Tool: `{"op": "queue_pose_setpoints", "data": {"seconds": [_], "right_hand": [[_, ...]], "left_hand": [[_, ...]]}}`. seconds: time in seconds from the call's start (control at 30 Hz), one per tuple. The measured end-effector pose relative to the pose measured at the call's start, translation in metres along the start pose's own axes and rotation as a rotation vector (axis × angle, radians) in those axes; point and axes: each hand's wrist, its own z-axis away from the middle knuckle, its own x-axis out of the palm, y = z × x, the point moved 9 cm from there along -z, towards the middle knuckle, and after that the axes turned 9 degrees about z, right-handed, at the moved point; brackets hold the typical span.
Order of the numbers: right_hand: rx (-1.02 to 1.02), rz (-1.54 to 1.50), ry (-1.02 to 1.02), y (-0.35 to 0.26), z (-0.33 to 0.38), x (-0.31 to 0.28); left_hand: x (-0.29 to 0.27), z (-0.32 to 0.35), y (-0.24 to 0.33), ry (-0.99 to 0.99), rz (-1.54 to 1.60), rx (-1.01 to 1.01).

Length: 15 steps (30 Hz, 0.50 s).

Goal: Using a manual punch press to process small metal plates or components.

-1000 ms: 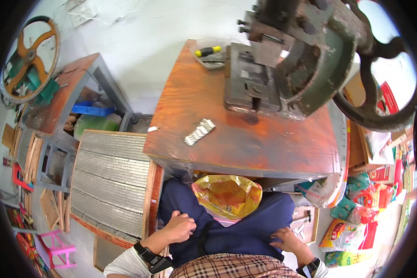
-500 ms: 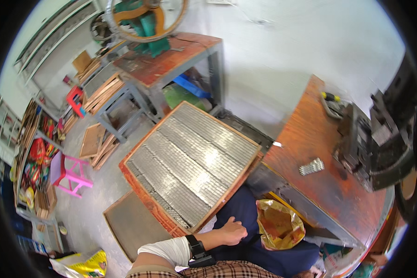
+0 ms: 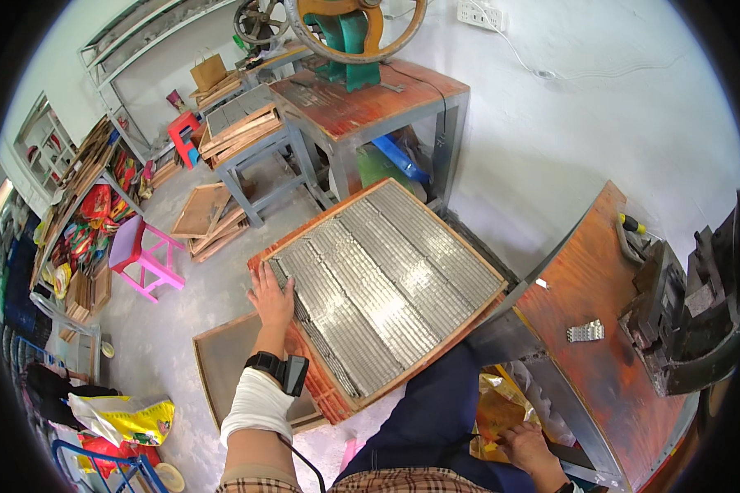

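A wooden-framed tray (image 3: 331,404) lies tilted across my view, filled with rows of small shiny metal pieces (image 3: 386,283). My left hand (image 3: 271,297) rests at its left edge, fingers spread, touching the reddish rim beside the outermost row. By my lap, at the lower right, is an opened yellow bag (image 3: 495,404) with a golden inside. My right hand (image 3: 528,448) is over the bag's near side, its fingers loosely bent and apart. Nothing shows in either hand.
To the right, a worn reddish workbench (image 3: 588,271) carries a dark machine (image 3: 674,304), a small metal cluster (image 3: 585,331) and a yellow-handled tool (image 3: 631,223). Another table (image 3: 370,107) with a green handwheel press stands ahead. A pink stool (image 3: 145,255) and a flat panel (image 3: 234,361) are at left.
My left hand has moved from beside the yellow bag to the tray's left edge, its fingers opening out. My right hand has come into view by the bag. The whole view has shifted.
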Motion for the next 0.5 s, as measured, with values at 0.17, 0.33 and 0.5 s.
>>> {"op": "queue_pose_setpoints", "data": {"seconds": [0.17, 0.33, 0.5], "right_hand": [[-0.031, -0.029, -0.015, -0.017, -0.035, -0.019], [-0.074, -0.115, -0.043, -0.025, -0.045, -0.031], [-0.276, -0.143, -0.011, -0.058, -0.093, -0.064]], "left_hand": [[0.05, -0.04, -0.002, -0.231, -0.076, 0.017], [0.065, -0.04, 0.007, -0.374, -0.158, -0.069], [0.076, -0.04, 0.001, -0.387, -0.14, -0.005]]}}
